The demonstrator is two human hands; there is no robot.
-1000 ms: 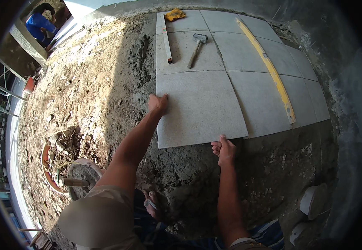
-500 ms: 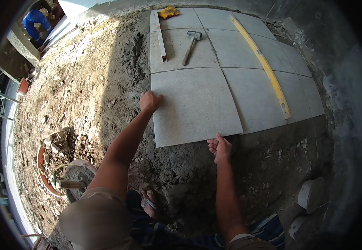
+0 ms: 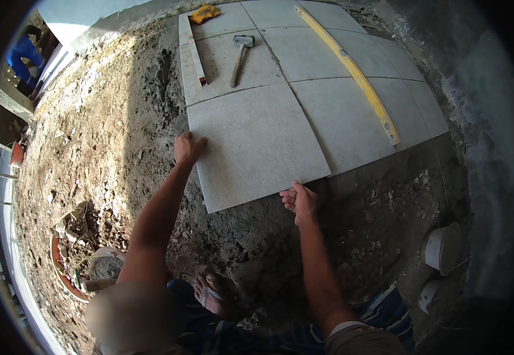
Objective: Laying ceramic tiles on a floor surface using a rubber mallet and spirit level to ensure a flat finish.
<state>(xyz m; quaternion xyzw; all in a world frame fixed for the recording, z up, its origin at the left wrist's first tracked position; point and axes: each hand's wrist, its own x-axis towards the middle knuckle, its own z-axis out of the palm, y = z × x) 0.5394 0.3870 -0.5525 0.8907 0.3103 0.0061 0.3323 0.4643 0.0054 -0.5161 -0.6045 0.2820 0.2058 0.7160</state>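
Observation:
A large grey floor tile (image 3: 257, 145) lies at the near left corner of the laid tiles, over rough grey mortar. My left hand (image 3: 188, 148) grips its left edge, thumb on top and the other fingers curled down at the side. At the near edge, close to the right corner, my right hand (image 3: 298, 200) holds the tile with its thumb at the rim and fingers bent below. The undersides of both grips are hidden. Beyond this tile, a mallet (image 3: 238, 62) with a wooden handle rests on another tile, beside a thin metal straightedge (image 3: 195, 50).
A long yellow level (image 3: 351, 68) lies across the tiles to the right. A yellow cloth (image 3: 204, 13) sits at the far edge. Buckets (image 3: 444, 248) stand at the lower right, and a bucket of mortar (image 3: 106, 265) at the lower left. Another person (image 3: 26, 56) bends at the far left.
The whole scene has shifted left and turned slightly as the view moved. Both hands keep their places on the tile's edges, and the tile shows no clear movement against its neighbours.

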